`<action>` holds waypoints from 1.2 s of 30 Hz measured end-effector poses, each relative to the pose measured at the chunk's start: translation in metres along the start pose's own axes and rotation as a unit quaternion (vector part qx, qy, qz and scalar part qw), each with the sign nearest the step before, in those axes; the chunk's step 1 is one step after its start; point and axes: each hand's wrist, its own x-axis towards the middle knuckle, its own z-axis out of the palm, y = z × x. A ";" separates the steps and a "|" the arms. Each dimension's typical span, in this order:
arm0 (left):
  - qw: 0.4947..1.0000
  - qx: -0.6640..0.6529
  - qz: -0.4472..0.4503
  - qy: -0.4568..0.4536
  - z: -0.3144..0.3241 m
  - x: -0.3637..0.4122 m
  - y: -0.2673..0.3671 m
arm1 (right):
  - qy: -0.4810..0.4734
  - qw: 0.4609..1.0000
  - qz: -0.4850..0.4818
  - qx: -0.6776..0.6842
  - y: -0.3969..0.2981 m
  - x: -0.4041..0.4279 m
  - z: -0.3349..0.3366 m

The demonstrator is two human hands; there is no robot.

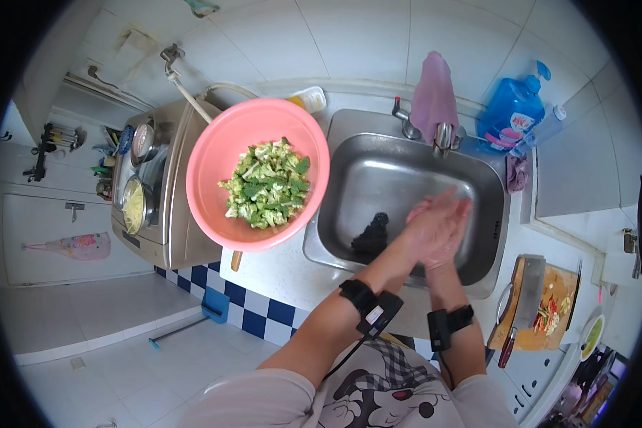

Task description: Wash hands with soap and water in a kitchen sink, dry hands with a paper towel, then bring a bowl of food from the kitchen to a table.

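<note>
Over the steel sink basin point(396, 176), below the faucet point(443, 138), my left hand point(425, 227) and my right hand point(452, 230) are pressed together and overlap, palm to palm as far as I can tell. The skin looks wet and a little blurred. No object shows between them, though the inner sides of both hands are hidden. A dark, wet-looking clump point(372, 235) lies in the basin to the left of my hands. Left of the sink stands a pink plastic basin point(206, 214) holding cut broccoli point(270, 184).
A pink cloth point(436, 96) hangs over the faucet. Behind the sink's right corner stand a blue pump bottle point(508, 112) and a clear bottle point(540, 128). At right, a cleaver point(529, 289) and chopped ingredients lie on a wooden cutting board point(532, 339). Food bowls sit on the appliance point(184, 214) at left.
</note>
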 end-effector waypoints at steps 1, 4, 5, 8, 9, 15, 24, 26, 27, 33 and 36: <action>0.996 0.082 0.025 0.039 0.004 0.006 -0.004 | 0.004 1.000 -0.007 -0.004 0.001 -0.003 -0.008; 0.879 0.448 0.125 0.110 0.010 0.022 -0.009 | -0.061 0.988 0.137 -0.045 0.006 0.002 -0.050; 0.723 0.667 0.145 0.105 0.008 0.022 -0.002 | -0.045 0.982 0.180 -0.031 0.004 0.006 -0.058; 0.421 0.885 0.195 -0.023 0.024 0.008 0.026 | 0.038 0.987 0.126 -0.095 -0.005 0.005 -0.042; 0.304 0.916 0.240 -0.104 0.026 0.002 0.031 | 0.033 0.984 0.113 -0.133 -0.011 0.009 -0.052; 0.292 0.862 0.273 -0.312 0.048 -0.013 0.016 | -0.152 0.803 -0.056 -0.574 -0.046 0.029 -0.080; 0.743 0.619 -0.254 -0.011 0.055 -0.011 0.049 | -0.387 0.252 -0.138 -0.876 -0.049 -0.004 -0.021; 0.870 0.441 -0.213 0.065 0.024 -0.007 0.040 | -0.402 0.168 -0.161 -0.886 -0.050 0.006 -0.023; 0.948 0.234 -0.168 0.137 0.027 -0.010 0.032 | -0.388 0.292 -0.297 -0.822 -0.051 0.011 -0.021; 0.998 -0.041 -0.051 -0.017 0.024 -0.020 0.008 | -0.059 0.947 -0.065 -0.308 -0.024 0.004 -0.014; 0.997 -0.016 -0.031 -0.071 0.026 -0.018 0.010 | -0.001 1.000 0.005 -0.006 -0.019 -0.002 -0.012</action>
